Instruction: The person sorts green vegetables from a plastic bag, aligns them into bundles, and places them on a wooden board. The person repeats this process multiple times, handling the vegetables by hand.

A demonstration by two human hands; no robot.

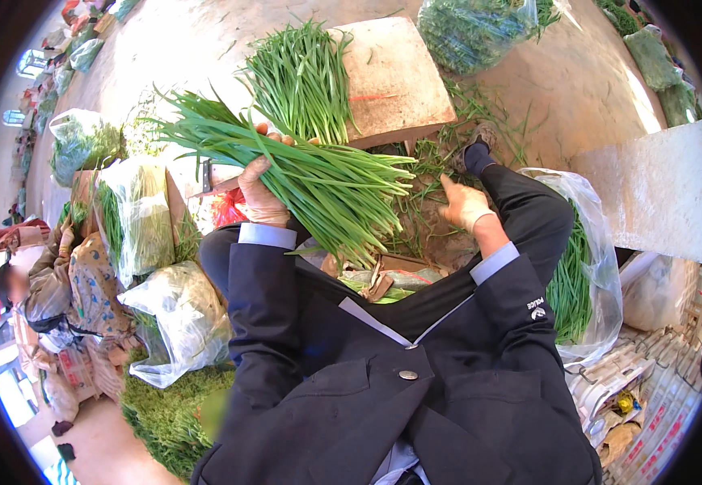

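My left hand [263,191] grips a large bunch of long green leafy stalks, likely garlic chives [320,188], leaves towards the upper left and pale stem ends towards the right. To the right of those stem ends is my right hand [465,203], holding nothing, its index finger extended and the others partly curled. Beyond the held bunch, another pile of the same greens [299,79] lies at the left side of a low wooden board [396,79]. A red strip rests on the board. Loose green leaves [426,163] litter the ground between board and right hand.
Clear plastic bags of greens [581,273] stand at my right, at my left [138,218] and beyond the board [478,30]. A pale panel [654,188] is at far right. Another person [51,279] sits at the left among bundles. Feathery greens [169,412] lie at lower left.
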